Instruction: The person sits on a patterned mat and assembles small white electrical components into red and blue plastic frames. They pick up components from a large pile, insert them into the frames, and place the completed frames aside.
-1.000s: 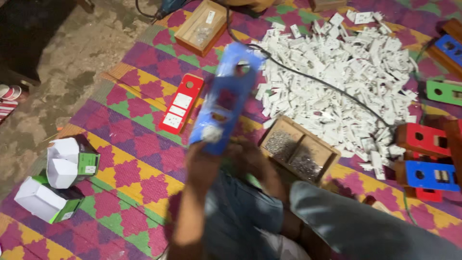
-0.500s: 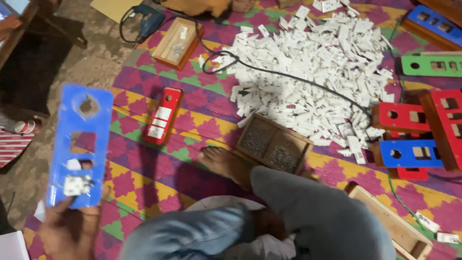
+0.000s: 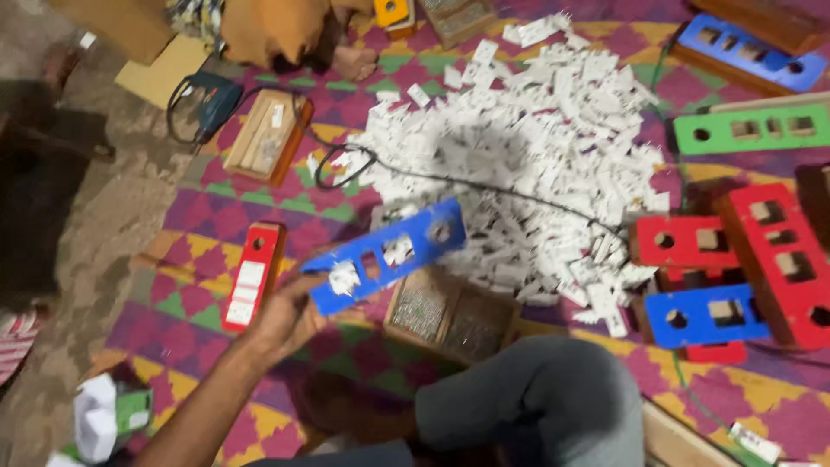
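My left hand [image 3: 285, 320] grips the left end of a long blue board [image 3: 389, 255] with round and square cut-outs and a white part fitted in one hole. The board is held in the air, slanting up to the right. Its far end is over the near edge of a big pile of small white plastic parts [image 3: 536, 156]. Just below the board sits an open wooden box [image 3: 450, 311] with two compartments of small metal bits. My right hand is out of sight. My bent knee in grey trousers [image 3: 536, 398] fills the lower middle.
Red boards [image 3: 769, 251], a blue board [image 3: 700, 316] and a green one [image 3: 752, 130] lie at the right on the patterned mat [image 3: 199, 216]. A black cable [image 3: 484, 186] crosses the pile. A red box [image 3: 251, 277], wooden tray [image 3: 264, 143], teal power tool [image 3: 212, 95] and another person's foot [image 3: 354, 62] are at left and top.
The blue board was out at the far left, held upright; my left hand has swung it back to the middle, now slanted over the wooden box. The view has shifted too.
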Tool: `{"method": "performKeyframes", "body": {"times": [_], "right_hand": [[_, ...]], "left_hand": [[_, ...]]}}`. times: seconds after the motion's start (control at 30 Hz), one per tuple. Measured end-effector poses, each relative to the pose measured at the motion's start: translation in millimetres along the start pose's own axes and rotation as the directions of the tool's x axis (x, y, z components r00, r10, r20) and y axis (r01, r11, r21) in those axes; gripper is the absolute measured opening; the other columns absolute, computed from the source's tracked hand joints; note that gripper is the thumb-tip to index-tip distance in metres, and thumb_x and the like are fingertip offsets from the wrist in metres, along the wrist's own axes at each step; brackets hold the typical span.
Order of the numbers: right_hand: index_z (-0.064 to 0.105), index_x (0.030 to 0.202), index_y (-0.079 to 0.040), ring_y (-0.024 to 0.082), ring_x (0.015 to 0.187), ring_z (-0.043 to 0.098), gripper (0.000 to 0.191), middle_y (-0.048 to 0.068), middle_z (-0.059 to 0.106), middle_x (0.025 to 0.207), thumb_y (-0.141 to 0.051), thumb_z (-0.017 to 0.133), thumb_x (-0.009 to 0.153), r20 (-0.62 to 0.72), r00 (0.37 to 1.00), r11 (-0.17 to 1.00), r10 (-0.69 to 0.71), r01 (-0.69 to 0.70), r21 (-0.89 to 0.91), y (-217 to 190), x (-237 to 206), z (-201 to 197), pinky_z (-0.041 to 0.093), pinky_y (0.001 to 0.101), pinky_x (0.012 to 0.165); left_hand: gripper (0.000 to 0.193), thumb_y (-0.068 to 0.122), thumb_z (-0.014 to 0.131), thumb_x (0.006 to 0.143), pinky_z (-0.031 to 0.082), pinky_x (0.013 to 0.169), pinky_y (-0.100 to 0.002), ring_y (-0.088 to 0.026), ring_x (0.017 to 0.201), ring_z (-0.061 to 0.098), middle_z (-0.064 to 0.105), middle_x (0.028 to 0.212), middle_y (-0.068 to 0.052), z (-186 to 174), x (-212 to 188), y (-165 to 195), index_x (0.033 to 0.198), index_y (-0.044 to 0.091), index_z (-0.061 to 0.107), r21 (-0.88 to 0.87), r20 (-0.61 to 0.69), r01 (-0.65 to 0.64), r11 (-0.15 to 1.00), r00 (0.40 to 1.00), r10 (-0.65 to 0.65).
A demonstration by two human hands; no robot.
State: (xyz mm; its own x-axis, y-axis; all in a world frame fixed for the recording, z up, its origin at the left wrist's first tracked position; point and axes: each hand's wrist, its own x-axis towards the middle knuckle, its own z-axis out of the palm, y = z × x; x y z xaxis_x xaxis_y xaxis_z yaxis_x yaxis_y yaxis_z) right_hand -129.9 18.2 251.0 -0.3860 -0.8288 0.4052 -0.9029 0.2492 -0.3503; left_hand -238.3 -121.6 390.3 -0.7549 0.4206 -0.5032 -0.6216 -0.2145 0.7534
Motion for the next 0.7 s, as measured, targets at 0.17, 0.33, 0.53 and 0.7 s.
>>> {"method": "performKeyframes", "body": {"times": [0.17, 0.33, 0.53, 0.7], "right_hand": [[0.052, 0.144, 0.003, 0.034, 0.117, 0.058, 0.057, 0.022, 0.061, 0.128, -0.03, 0.047, 0.098, 0.027, 0.998, 0.997, 0.055, -0.057, 0.056, 25, -25, -35, 0.044, 0.046, 0.101], [0.052, 0.142, 0.003, 0.034, 0.112, 0.06, 0.059, 0.022, 0.063, 0.124, -0.036, 0.047, 0.098, -0.017, 0.987, 0.984, 0.157, -0.155, 0.089, -18, -9, -10, 0.046, 0.0455, 0.097], [0.053, 0.14, 0.003, 0.033, 0.106, 0.063, 0.061, 0.021, 0.065, 0.119, -0.042, 0.047, 0.099, -0.116, 0.908, 0.899, 0.403, -0.37, 0.233, -81, 10, -7, 0.049, 0.045, 0.092], [0.054, 0.138, 0.002, 0.032, 0.1, 0.065, 0.063, 0.021, 0.067, 0.115, -0.047, 0.047, 0.1, -0.188, 0.661, 0.668, 0.726, -0.613, 0.422, -127, -36, -10, 0.052, 0.0445, 0.087]], "left_hand": [[0.05, 0.021, 0.044, 0.096, 0.056, 0.096, -0.052, -0.04, 0.119, 0.068, 0.061, 0.139, -0.023, 36, 36, 24, 0.145, 0.011, 0.04, 0.141, 0.147, 0.152, 0.978, 0.974, -0.173], [0.053, 0.041, 0.046, 0.101, 0.056, 0.097, -0.05, -0.034, 0.121, 0.066, 0.059, 0.139, -0.021, 38, 40, 4, 0.143, 0.009, 0.043, 0.034, 0.347, 0.137, 0.99, 0.927, -0.14], [0.045, 0.036, 0.06, 0.108, 0.058, 0.078, -0.045, -0.034, 0.105, 0.071, 0.063, 0.131, -0.02, 23, 39, -87, 0.14, 0.006, 0.051, -0.161, 0.504, 0.164, 0.973, 0.861, -0.062], [0.053, 0.031, 0.063, 0.101, 0.063, 0.088, -0.049, -0.036, 0.11, 0.072, 0.064, 0.135, -0.02, -38, -19, -109, 0.146, 0.007, 0.05, -0.394, 0.505, 0.226, 0.891, 0.863, 0.004]]}}
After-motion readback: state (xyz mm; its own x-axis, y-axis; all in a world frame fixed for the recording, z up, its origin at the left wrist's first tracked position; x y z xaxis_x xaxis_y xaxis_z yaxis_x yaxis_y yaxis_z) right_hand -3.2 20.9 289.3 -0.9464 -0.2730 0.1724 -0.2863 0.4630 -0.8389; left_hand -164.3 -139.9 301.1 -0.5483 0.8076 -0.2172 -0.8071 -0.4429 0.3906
